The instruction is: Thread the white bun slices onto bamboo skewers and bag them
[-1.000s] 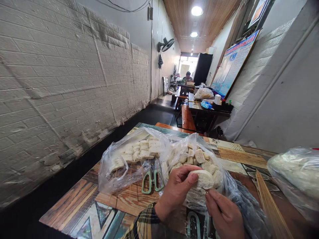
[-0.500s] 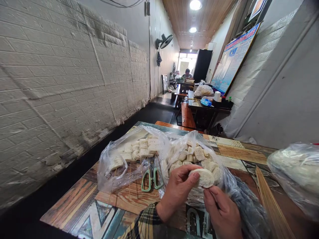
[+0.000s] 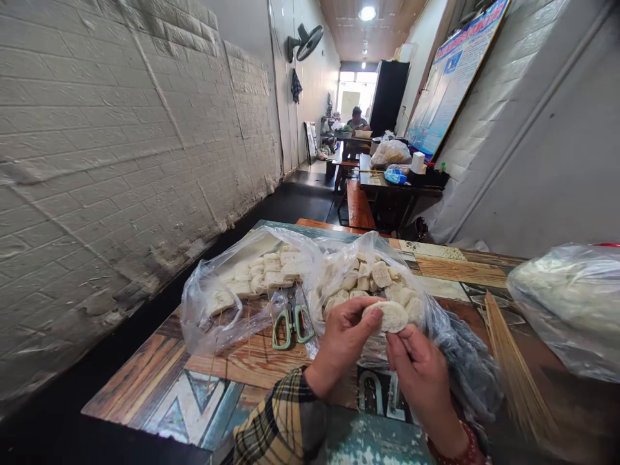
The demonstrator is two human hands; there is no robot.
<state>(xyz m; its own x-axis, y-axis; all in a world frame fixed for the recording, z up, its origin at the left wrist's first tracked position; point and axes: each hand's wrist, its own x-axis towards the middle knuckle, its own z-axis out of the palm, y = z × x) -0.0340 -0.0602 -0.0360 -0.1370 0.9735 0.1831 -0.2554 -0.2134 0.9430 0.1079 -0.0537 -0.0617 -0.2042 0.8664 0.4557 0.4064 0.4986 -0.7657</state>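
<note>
Between the thumb and fingers of my left hand is a pale, oval, spongy slice of food, held up over the table. My right hand is pinched closed right at the slice's lower edge; what its fingertips grip is hidden. Behind the slice, an open clear plastic bag holds many similar pale pieces. To the left, another clear bag has pieces laid in rows, with thin sticks poking out towards me. Green-handled scissors lie between this bag and my left hand.
A fanned bundle of thin wooden sticks lies right of my right hand, beside crumpled dark plastic. A full clear bag sits at the table's right. Beyond are a bench, another table and a seated person.
The view has tilted down slightly, so the table things appear higher. Both hands keep the slice between them, with little change in grip.
</note>
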